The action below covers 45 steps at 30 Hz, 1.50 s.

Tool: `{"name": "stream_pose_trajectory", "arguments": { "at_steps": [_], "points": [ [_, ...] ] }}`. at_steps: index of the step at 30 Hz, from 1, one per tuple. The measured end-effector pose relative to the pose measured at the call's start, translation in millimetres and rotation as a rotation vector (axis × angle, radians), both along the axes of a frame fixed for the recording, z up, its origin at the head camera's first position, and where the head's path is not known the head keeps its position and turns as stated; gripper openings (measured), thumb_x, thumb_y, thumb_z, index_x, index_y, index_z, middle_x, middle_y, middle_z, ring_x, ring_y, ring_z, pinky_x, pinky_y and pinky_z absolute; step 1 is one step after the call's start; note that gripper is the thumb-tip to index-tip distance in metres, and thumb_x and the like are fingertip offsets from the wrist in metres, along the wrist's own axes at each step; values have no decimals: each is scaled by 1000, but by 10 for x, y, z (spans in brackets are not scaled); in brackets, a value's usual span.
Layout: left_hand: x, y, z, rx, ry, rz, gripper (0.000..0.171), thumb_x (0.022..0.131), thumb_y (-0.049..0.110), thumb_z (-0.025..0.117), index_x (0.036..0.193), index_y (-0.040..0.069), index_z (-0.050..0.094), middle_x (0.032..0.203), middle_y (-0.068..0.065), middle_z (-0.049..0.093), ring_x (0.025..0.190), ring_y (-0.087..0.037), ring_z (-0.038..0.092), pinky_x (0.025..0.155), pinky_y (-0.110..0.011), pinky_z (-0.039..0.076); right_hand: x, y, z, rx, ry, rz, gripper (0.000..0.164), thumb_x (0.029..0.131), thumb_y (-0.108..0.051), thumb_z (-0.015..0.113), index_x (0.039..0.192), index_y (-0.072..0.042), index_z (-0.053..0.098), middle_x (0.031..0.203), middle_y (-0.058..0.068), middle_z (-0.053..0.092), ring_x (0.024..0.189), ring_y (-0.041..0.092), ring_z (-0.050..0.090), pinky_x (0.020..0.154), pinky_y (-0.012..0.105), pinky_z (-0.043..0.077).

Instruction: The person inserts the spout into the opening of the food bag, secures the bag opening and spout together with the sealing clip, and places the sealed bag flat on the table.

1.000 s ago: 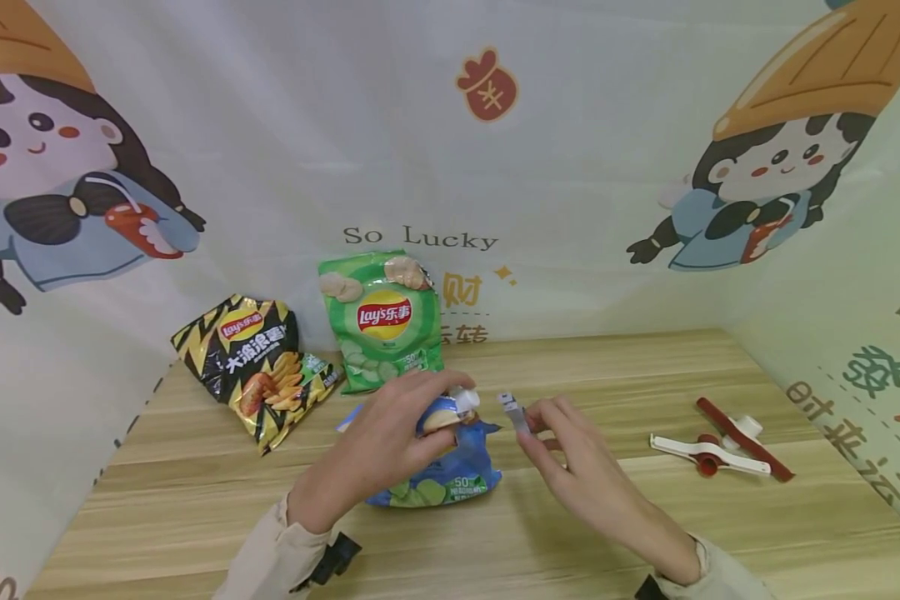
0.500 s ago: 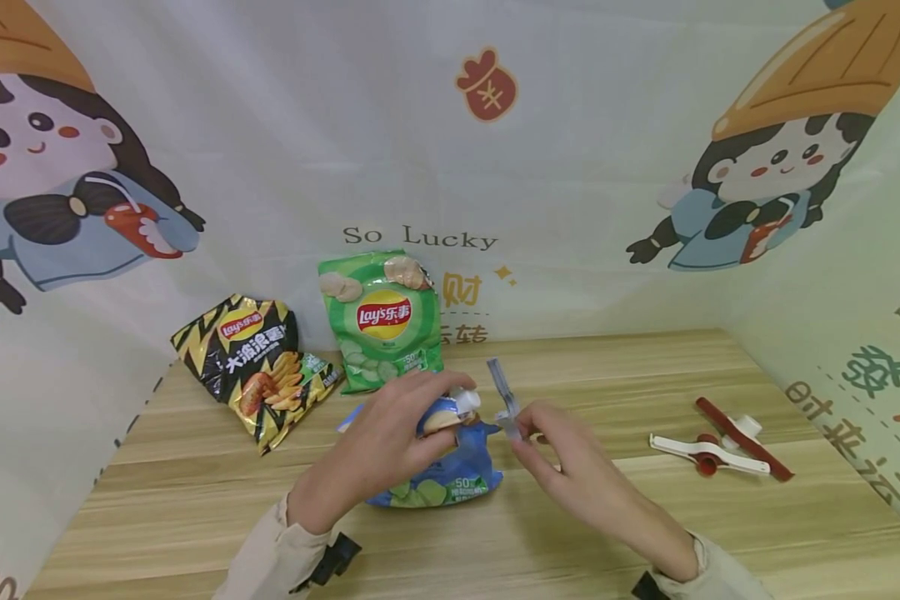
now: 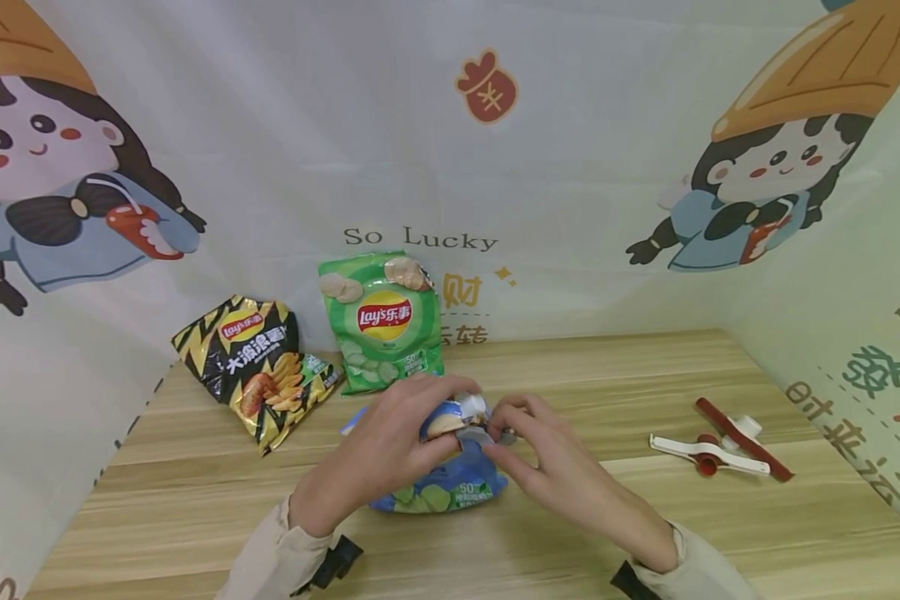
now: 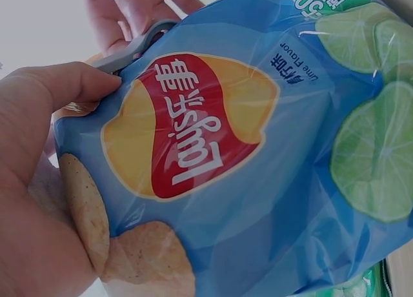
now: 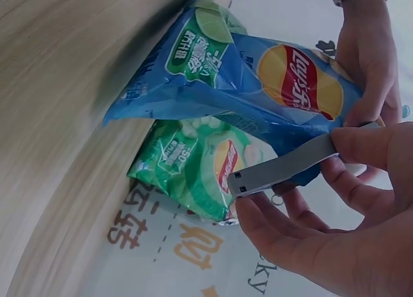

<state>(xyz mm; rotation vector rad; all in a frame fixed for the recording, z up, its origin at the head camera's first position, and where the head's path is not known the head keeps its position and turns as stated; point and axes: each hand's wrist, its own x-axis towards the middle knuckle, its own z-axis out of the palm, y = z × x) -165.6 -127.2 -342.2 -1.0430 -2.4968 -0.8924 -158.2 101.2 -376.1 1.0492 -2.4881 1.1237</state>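
My left hand grips the top end of a blue Lay's lime chip bag, which stands on the table with its top bunched over. In the left wrist view, the thumb presses the front of the bag close to its top edge. My right hand pinches a grey bag clip between thumb and fingers. The clip lies along the bag's top edge, one end pointing away from my left hand. Part of the clip's far end is hidden by my right thumb and fingers.
A green Lay's bag stands behind the blue one against the printed cloth. To its left leans a black and gold Lay's bag. On the right of the wooden table lie a dark red clip and a white clip, crossing.
My right hand has moved left, bringing the grey clip from beside the bag to its top edge. The clip was swung open half a second ago. My left hand has barely moved.
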Motion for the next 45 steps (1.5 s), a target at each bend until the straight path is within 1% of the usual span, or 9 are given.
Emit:
{"name": "stream_pose_trajectory", "arguments": {
  "at_steps": [10,18,21,26,33,35,40,42,45],
  "points": [
    [-5,6,11,12,-14,10,45,87,14,73,129,17,59,105,8,67,83,-5,57,71,-26,50,-20,-67,7,-125,-6,10,13,91,-12,74,95,-17,63,117,-2,61,103,12,61,85,38,54],
    [-16,19,2,17,-36,15,53,85,11,72,133,15,50,106,1,69,75,-7,58,70,-28,49,-42,-84,-43,-322,-78,56,12,90,-8,73,96,-15,65,115,0,64,105,17,62,89,37,55],
    [-16,29,-5,22,-38,13,54,86,11,73,134,15,49,105,1,69,77,-8,60,71,-29,51,-41,-109,-61,-380,-76,83,17,90,-4,72,102,-11,63,115,4,64,107,20,63,91,38,54],
    [-18,56,-28,22,-35,-3,56,85,9,73,134,16,47,105,1,68,79,-8,61,70,-29,52,-50,-142,-74,-452,-118,116,37,88,1,73,119,-5,54,119,7,61,109,22,64,95,39,51],
    [-8,90,-53,12,-20,-7,70,84,2,70,146,16,39,103,1,69,76,-6,62,70,-29,52,-72,-159,-104,-453,-158,122,46,88,-3,74,129,-3,53,124,7,61,111,25,63,98,37,50],
    [-2,99,-55,3,-1,-2,71,85,2,70,147,16,38,98,4,68,77,-6,62,70,-29,51,-79,-152,-111,-442,-164,122,46,88,-4,74,130,-4,54,126,7,60,112,24,63,98,37,49],
    [23,115,-60,-18,30,21,71,87,3,71,148,18,37,81,7,61,66,-5,54,61,-25,46,-106,-114,-106,-422,-166,127,45,89,-3,73,132,-4,58,129,8,61,114,23,63,100,36,49],
    [31,123,-56,-7,2,24,71,88,3,70,148,18,36,85,5,62,67,-6,56,61,-24,47,-117,-102,-104,-416,-160,130,46,89,-2,72,133,-3,59,130,9,61,114,23,63,100,36,49],
    [39,135,-48,26,-81,30,72,89,2,71,148,17,33,99,0,66,78,-7,63,68,-24,53,-124,-94,-105,-408,-144,128,46,89,-2,72,134,-3,59,132,10,61,114,23,63,100,35,49]
  ]
}}
